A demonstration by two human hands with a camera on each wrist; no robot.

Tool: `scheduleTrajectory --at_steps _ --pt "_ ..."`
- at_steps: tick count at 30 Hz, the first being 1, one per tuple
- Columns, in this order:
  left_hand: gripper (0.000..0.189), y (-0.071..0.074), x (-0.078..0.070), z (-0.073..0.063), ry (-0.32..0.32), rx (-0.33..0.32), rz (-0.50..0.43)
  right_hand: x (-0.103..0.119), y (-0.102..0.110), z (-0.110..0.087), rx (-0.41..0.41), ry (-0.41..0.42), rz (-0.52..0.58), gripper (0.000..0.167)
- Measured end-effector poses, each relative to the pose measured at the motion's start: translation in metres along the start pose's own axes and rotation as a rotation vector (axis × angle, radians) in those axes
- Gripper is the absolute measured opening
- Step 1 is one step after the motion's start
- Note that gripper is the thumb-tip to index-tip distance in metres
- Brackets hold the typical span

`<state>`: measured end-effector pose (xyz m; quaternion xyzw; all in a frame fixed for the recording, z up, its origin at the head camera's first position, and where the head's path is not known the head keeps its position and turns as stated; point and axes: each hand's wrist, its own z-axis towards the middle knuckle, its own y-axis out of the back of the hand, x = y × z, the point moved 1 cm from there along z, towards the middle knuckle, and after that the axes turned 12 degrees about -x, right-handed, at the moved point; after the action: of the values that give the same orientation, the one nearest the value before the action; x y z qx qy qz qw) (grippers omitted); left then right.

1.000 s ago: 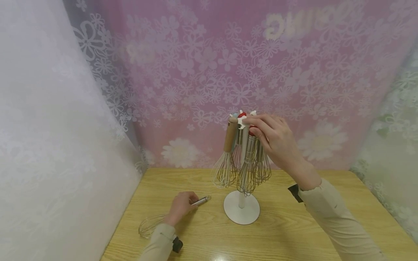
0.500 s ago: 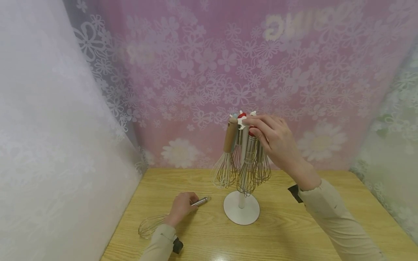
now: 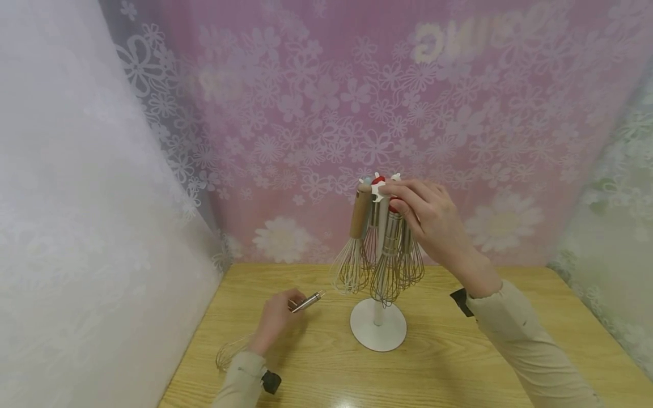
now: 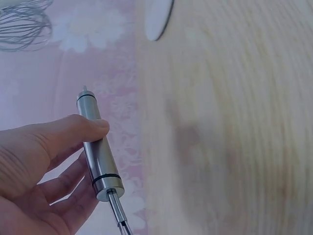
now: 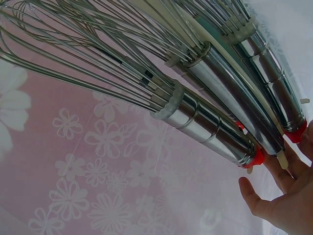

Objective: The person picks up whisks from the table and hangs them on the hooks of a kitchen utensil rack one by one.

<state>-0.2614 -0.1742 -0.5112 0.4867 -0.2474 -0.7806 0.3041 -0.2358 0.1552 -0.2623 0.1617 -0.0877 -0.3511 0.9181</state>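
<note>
A wire whisk with a steel handle is in my left hand, low over the table's left part. In the left wrist view the thumb presses on the handle and the fingers lie behind it; the wires run back under the forearm. My right hand reaches to the top of a white whisk stand. Its fingertips touch the stand's head, and the thumb is right by the red end of a hanging steel-handled whisk. Beside it hangs a whisk with a wooden handle.
Several more whisks hang around the stand, among them a steel-handled one in the right wrist view. Beneath is a wood-grain table. A pink flowered curtain rises behind it, and pale sheets flank both sides.
My left hand has lifted the whisk's handle off the table and moved slightly up and left, tilting the handle upward. The right hand stays at the stand's top.
</note>
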Motion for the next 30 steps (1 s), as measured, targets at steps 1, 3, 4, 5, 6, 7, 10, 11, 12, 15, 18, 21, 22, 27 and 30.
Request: scheduleTrajectory --at_steps 1,3,4,5,6,7,10,11,12,15,18,21,22,27,30 --pt "0.021 0.002 -0.001 0.0 0.01 -0.004 -0.005 0.0 0.0 0.0 0.001 -0.001 0.0 0.032" --pt "0.021 0.007 -0.002 0.001 0.017 -0.012 -0.015 0.0 0.0 0.0 0.003 -0.004 0.003 0.032" --pt "0.022 0.01 -0.003 0.001 0.021 -0.016 -0.02 0.0 0.0 0.0 0.004 -0.005 0.002 0.032" --pt "0.022 0.012 -0.004 0.001 0.02 -0.023 -0.024 0.0 0.0 0.0 0.006 -0.006 0.003 0.032" --pt "0.022 0.015 -0.005 0.001 0.019 -0.032 -0.031 0.0 0.0 0.0 0.006 -0.006 0.002 0.032" --pt "0.023 0.017 -0.006 0.001 0.021 -0.043 -0.035 0.0 0.0 0.0 0.007 -0.006 0.001 0.032" --pt "0.024 0.023 -0.008 0.002 0.006 -0.082 -0.044 0.0 0.0 0.0 0.005 -0.003 0.001 0.032" --pt "0.025 0.025 -0.009 0.003 0.004 -0.096 -0.047 0.0 0.0 0.0 0.004 -0.003 0.002 0.033" --pt "0.025 0.027 -0.01 0.003 0.004 -0.108 -0.054 0.0 0.0 0.0 0.003 -0.002 0.003 0.033" --pt "0.026 0.032 -0.013 0.002 -0.001 -0.141 -0.074 0.0 0.0 0.0 0.003 0.0 0.002 0.033" --pt "0.026 0.038 -0.018 0.001 -0.004 -0.176 -0.101 0.001 0.0 0.001 0.005 0.0 0.002 0.032" --pt "0.026 0.043 -0.023 0.001 -0.006 -0.216 -0.131 0.001 0.0 0.001 0.004 0.0 -0.001 0.033" --pt "0.026 0.044 -0.024 0.002 -0.011 -0.232 -0.141 0.001 0.0 0.001 0.002 0.001 -0.002 0.033" --pt "0.026 0.048 -0.029 0.003 -0.01 -0.294 -0.197 0.002 0.0 0.002 0.002 -0.001 -0.012 0.033" --pt "0.025 0.05 -0.033 0.004 -0.005 -0.312 -0.24 0.003 0.0 0.002 0.003 -0.006 -0.016 0.032"
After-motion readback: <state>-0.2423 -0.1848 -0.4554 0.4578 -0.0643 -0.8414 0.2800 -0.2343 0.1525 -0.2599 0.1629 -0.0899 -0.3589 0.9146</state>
